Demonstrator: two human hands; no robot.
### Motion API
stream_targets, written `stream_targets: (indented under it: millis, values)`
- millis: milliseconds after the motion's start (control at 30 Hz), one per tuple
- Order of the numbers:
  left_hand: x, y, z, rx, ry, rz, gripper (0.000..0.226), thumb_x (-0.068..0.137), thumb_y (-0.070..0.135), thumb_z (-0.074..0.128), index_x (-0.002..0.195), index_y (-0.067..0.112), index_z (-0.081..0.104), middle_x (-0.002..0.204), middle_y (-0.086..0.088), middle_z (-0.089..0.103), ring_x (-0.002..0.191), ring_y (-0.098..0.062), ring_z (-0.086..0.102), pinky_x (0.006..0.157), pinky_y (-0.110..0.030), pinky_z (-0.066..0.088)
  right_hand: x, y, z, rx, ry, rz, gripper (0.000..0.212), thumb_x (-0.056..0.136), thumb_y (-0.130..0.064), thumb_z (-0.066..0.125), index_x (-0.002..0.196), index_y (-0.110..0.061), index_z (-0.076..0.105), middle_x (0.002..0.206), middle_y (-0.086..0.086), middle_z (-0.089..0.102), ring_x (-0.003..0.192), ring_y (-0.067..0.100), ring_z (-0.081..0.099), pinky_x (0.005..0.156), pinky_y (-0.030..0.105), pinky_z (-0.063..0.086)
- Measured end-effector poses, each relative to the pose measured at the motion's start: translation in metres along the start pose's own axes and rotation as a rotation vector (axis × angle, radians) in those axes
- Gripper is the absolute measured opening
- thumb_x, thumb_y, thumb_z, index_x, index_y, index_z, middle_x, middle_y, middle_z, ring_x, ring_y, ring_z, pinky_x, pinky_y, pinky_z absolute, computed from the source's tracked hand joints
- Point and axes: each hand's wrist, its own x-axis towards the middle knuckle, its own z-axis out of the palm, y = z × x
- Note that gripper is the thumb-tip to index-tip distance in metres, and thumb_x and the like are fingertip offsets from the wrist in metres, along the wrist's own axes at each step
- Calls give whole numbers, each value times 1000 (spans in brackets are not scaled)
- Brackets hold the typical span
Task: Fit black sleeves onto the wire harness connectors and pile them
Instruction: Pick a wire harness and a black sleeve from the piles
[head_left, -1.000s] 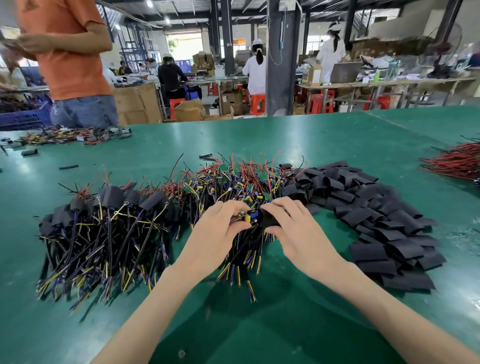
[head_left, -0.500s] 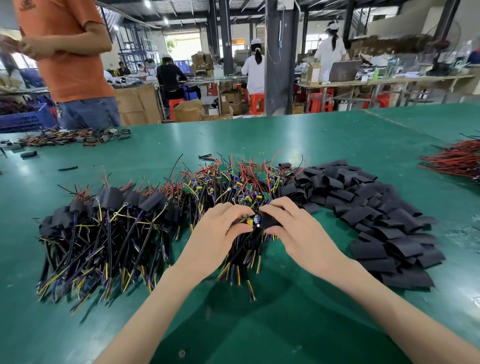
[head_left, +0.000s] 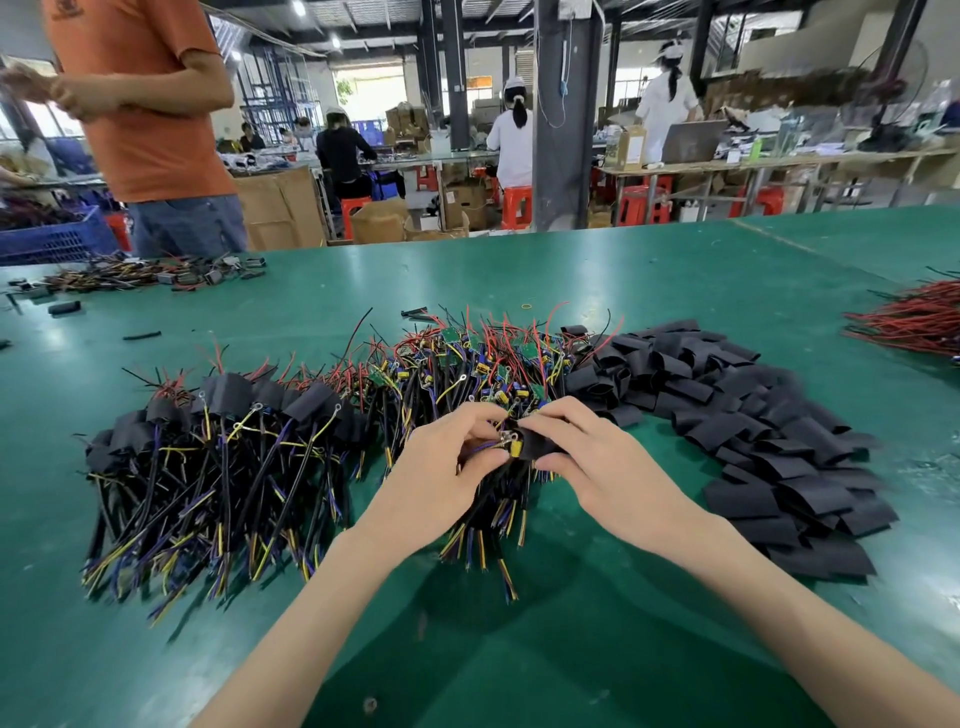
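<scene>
My left hand (head_left: 441, 467) pinches one wire harness at its connector end (head_left: 506, 441), where yellow and blue parts show. My right hand (head_left: 597, 467) grips a black sleeve (head_left: 535, 446) that sits partly over that connector. Both hands meet above the middle pile of bare harnesses (head_left: 483, 374) with small green boards and red, yellow and black wires. To the left lies the pile of sleeved harnesses (head_left: 218, 452). On the right spreads a heap of loose black sleeves (head_left: 753, 415).
The green table (head_left: 519, 649) stretches all around. A bundle of red wires (head_left: 914, 317) lies at the right edge. Far left are more parts (head_left: 150, 275), a blue crate (head_left: 52, 239) and a standing person in an orange shirt (head_left: 150, 104). Workers sit at benches behind.
The sleeve has slid further over the connector between my hands. Both hands stay in nearly the same place above the middle pile.
</scene>
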Motion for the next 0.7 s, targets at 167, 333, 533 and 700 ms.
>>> stream_targets:
  millis: [167,333,533,700]
  values:
    - [-1,-1,1,6,16,36,39,84,4,67,111,25,50,74,16,63,71,-1,57,72,-4,37,-2,-8,-2,-85,55,-85,34,84,-9,67,117,-6,60,111,9,58,82,30,61,70,46,52]
    - [-1,0,1,11,-27,13,37,85,9,68,109,29,47,74,22,64,62,0,52,66,-7,36,-2,-7,-1,-124,98,-140,37,77,-6,74,112,-4,63,104,11,61,72,28,61,62,43,54]
    - [2,2,-9,-114,-166,-168,29,82,18,71,100,24,49,68,7,71,52,-2,56,53,-10,35,-1,-5,0,-188,84,-219,40,76,-6,75,114,-6,62,106,9,61,79,27,62,67,37,53]
    - [5,0,-13,-279,-251,-337,22,81,11,72,92,13,53,73,-3,73,58,-17,67,52,-17,44,-2,-4,2,-197,71,-252,41,77,-7,74,116,-11,61,108,4,59,87,22,61,71,32,50]
